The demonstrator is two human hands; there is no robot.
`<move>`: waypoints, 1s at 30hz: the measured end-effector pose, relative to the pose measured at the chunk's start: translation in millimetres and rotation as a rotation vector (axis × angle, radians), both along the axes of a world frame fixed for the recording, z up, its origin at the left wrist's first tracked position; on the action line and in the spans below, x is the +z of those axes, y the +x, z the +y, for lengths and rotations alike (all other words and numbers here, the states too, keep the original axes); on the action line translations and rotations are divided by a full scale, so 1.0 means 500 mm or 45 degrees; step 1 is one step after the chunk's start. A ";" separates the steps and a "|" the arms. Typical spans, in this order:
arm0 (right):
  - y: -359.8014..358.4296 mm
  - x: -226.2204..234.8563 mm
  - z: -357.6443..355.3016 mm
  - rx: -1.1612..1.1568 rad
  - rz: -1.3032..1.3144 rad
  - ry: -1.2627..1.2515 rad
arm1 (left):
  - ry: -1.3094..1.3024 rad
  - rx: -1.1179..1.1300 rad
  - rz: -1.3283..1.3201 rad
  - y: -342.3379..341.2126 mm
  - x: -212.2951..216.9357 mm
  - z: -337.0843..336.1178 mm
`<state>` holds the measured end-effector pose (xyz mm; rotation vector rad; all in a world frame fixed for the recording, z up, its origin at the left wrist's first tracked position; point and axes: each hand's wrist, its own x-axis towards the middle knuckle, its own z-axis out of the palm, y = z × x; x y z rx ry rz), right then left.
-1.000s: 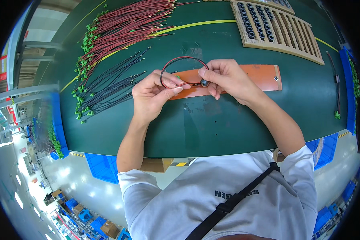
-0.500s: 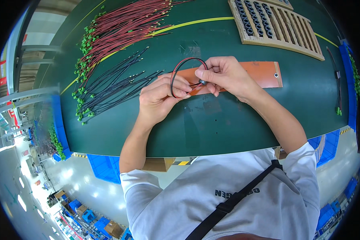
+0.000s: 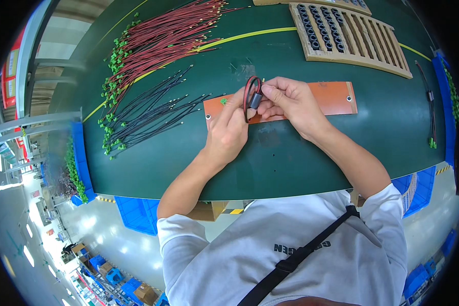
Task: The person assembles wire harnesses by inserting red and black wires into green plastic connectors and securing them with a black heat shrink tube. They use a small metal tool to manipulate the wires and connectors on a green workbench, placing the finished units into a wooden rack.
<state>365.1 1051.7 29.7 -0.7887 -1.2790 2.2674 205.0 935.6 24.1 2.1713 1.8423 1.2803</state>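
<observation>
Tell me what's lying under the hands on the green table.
An orange board lies flat under both hands, left hand and right hand; its two ends show. Its middle is covered, so anything there is hidden.

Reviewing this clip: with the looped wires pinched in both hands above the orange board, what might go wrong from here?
The red-and-black wire loop is bent tightly through a small dark ring; it might spring loose, or the ring slip off, as only the fingers of the left hand and right hand pinch it. The loose black wires lie close by and may snag a forearm.
</observation>
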 end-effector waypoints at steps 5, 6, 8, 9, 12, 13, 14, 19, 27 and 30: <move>0.012 -0.003 -0.005 0.004 -0.111 0.496 | -0.094 -0.018 0.173 0.009 0.006 -0.003; 0.014 0.003 -0.005 0.006 -0.138 0.579 | -0.076 -0.027 0.185 0.001 -0.003 -0.003; 0.018 0.016 -0.004 0.000 -0.197 0.743 | -0.087 -0.019 0.175 -0.004 -0.015 -0.004; 0.018 0.009 -0.006 -0.042 -0.218 0.965 | -0.114 0.003 0.155 -0.003 -0.019 -0.006; 0.025 -0.009 -0.010 -0.166 -0.281 1.506 | -0.265 0.018 -0.027 0.020 0.003 -0.001; 0.028 -0.002 -0.009 -0.186 -0.284 1.603 | -0.327 0.026 -0.107 0.030 0.014 -0.004; 0.032 0.006 -0.009 -0.206 -0.288 1.699 | -0.314 0.026 -0.155 0.038 0.019 -0.007; 0.071 0.045 0.019 -0.379 -0.341 1.942 | -0.207 0.041 -0.253 0.042 -0.007 0.005; 0.188 0.019 0.091 -0.242 0.040 1.493 | -0.564 -0.259 -0.260 0.032 0.081 0.049; 0.184 0.000 0.096 -0.182 0.169 1.363 | -0.917 -0.530 -0.865 0.015 0.071 0.117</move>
